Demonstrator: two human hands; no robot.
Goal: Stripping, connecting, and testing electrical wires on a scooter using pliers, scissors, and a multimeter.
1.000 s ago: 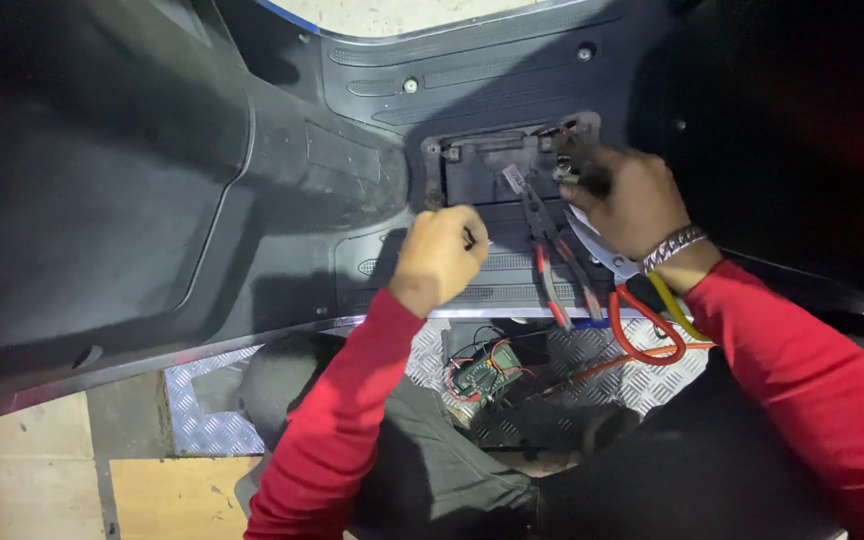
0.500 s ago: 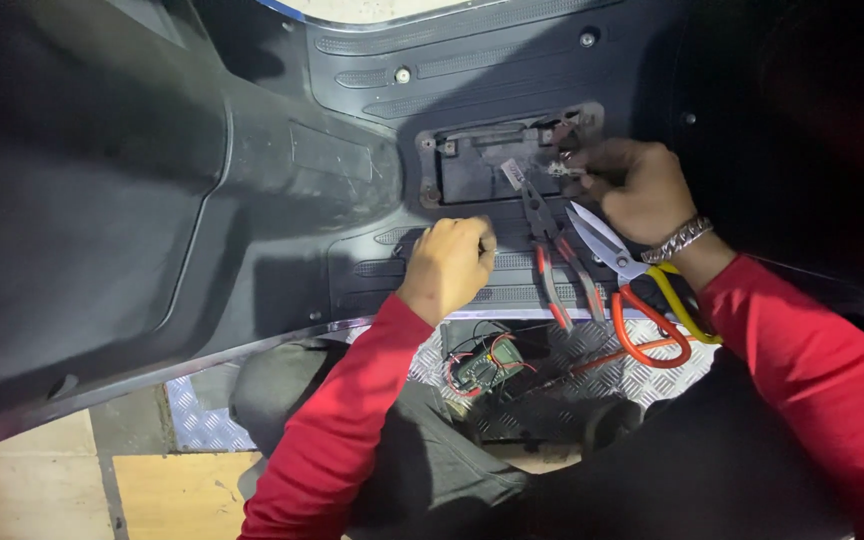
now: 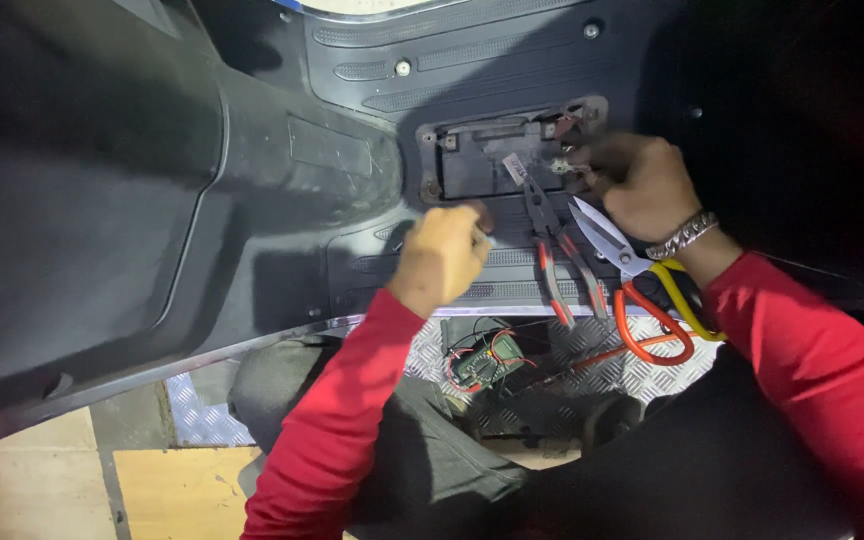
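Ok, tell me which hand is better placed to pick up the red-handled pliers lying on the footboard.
Probably the left hand. It rests as a loose fist on the footboard, just beside the pliers, and seems to hold nothing. The right hand is busy at the open compartment, fingers pinching something small.

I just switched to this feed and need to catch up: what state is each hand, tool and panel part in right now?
Left hand: closed in a fist, resting on the ribbed footboard.
Right hand: fingers pinched at the right end of the recess.
Rectangular recess: open, no cover on it.
Pliers: lying on the footboard, jaws shut, unheld.
Scissors: lying beside the pliers, blades closed, unheld.
Multimeter: lying on the checker plate below, leads attached.
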